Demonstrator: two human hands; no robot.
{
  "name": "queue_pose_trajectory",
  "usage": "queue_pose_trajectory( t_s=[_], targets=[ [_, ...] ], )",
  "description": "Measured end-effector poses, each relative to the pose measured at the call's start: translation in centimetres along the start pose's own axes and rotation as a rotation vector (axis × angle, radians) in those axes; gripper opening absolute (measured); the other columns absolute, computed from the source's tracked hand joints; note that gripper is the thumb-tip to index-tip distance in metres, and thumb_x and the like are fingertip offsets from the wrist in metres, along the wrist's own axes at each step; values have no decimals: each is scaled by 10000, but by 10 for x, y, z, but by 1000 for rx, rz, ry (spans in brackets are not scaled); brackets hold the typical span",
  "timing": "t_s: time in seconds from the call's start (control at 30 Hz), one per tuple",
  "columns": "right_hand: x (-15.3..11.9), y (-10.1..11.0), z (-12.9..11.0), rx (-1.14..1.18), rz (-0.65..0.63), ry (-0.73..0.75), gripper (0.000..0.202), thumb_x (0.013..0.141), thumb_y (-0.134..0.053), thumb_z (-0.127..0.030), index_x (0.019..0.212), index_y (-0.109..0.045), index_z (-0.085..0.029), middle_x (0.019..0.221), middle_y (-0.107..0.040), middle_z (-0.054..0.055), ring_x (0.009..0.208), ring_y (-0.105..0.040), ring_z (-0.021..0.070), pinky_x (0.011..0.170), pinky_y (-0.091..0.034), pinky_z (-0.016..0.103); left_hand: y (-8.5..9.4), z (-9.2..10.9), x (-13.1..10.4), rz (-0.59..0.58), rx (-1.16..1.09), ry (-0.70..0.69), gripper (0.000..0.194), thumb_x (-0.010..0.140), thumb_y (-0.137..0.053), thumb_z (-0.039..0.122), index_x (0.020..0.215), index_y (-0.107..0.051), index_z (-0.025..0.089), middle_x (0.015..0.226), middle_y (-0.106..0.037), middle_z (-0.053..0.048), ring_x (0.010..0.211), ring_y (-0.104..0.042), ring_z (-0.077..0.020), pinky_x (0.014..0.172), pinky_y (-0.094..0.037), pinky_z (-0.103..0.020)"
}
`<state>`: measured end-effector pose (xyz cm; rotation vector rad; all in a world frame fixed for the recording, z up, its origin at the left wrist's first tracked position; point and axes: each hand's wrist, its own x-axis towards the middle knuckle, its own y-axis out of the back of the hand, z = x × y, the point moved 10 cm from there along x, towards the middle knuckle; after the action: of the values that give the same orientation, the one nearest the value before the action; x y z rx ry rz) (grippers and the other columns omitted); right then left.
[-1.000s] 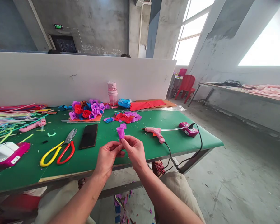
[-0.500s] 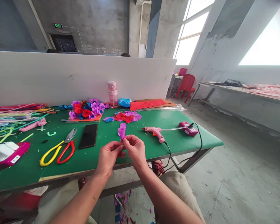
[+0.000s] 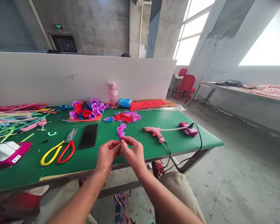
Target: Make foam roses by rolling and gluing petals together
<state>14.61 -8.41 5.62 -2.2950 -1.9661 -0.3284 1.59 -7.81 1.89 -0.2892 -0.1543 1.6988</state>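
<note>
A purple crepe-paper piece [image 3: 121, 130] stands up from between my fingertips, its base pinched low over the green table. My left hand [image 3: 108, 154] and my right hand [image 3: 133, 152] meet at that base, both with fingers pressed together on it. Right of my hands lies a pink glue gun [image 3: 154, 131], its tip pointing left. Loose purple, red and blue petals [image 3: 126, 117] lie behind the held piece. Further left sits a pile of finished paper flowers [image 3: 87, 109] in purple, red and blue.
A black phone [image 3: 88, 136] and open scissors [image 3: 66, 144] lie left of my hands. Pipe cleaners [image 3: 16, 119] and a white plug on a magenta power strip [image 3: 14, 158] are at far left. A pink bottle [image 3: 112, 94] stands behind. A magenta socket [image 3: 188, 129] trails a black cable over the edge.
The purple paper has turned and tilted slightly left, showing a narrower lower part and a folded top. Both hands have shifted a little left with it, still pinching its base.
</note>
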Motion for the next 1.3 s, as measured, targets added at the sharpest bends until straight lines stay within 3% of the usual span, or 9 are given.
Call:
queue_pose_trajectory(
  t_s=[0.1,0.2,0.27,0.4,0.5,0.73,1.0,1.2,1.3],
  targets=[
    [5,2,4,109,-15,-35,227,766,-566,-325,832,-710,-163,756,-702,34,733,-623,176,725,-472,280,3,-2,1,-4,-25,34,346,493,-842,344,693,-663,125,603,-684,-14,479,-590,-107,522,-510,-232],
    [13,5,11,301,-36,-97,245,763,-590,-353,859,-707,-161,839,-705,44,795,-613,166,749,-458,272,-4,-8,-3,-80,-72,127,333,510,-839,316,716,-657,129,670,-706,-38,486,-596,-107,522,-521,-242],
    [17,1,15,386,-120,-145,269,741,-636,-374,892,-711,-164,851,-698,38,803,-594,151,752,-441,260,-12,-10,-7,-148,-91,177,321,525,-838,301,728,-658,129,686,-707,-42,482,-587,-98,508,-518,-234],
    [12,-19,19,452,-364,-217,326,727,-670,-446,854,-726,-150,709,-642,9,625,-508,93,628,-395,229,-20,-8,-14,-213,-91,193,300,554,-829,297,741,-666,127,682,-694,-27,479,-575,-87,492,-511,-221],
    [9,-22,23,464,-386,-242,348,698,-694,-472,827,-732,-150,674,-625,4,570,-465,77,575,-371,220,-21,-7,-15,-207,-78,177,312,541,-834,312,727,-664,128,676,-693,-26,472,-574,-89,491,-513,-226],
    [9,-21,23,359,-292,-224,312,657,-709,-443,737,-718,-142,625,-625,5,549,-486,93,533,-375,217,-8,-2,-11,-72,-1,64,334,504,-838,348,681,-658,131,597,-665,-1,445,-577,-107,477,-512,-238],
    [7,-22,27,306,-216,-188,274,710,-637,-412,720,-709,-148,557,-600,3,508,-485,108,458,-366,210,-10,-2,-11,-56,24,-11,279,551,-811,345,700,-688,143,573,-635,20,452,-532,-92,488,-483,-224],
    [6,-18,-8,281,-332,51,260,740,-649,-426,833,-735,-199,849,-693,43,646,-584,151,597,-488,270,0,25,-12,-3,177,-281,183,637,-760,332,748,-736,189,578,-642,28,539,-543,-113,589,-478,-222],
    [6,-13,-20,231,-334,134,228,731,-678,-412,840,-741,-222,884,-691,45,725,-616,180,634,-506,286,2,29,-13,-15,203,-322,166,654,-749,326,765,-744,203,602,-657,26,563,-556,-126,613,-482,-231]
  ],
)
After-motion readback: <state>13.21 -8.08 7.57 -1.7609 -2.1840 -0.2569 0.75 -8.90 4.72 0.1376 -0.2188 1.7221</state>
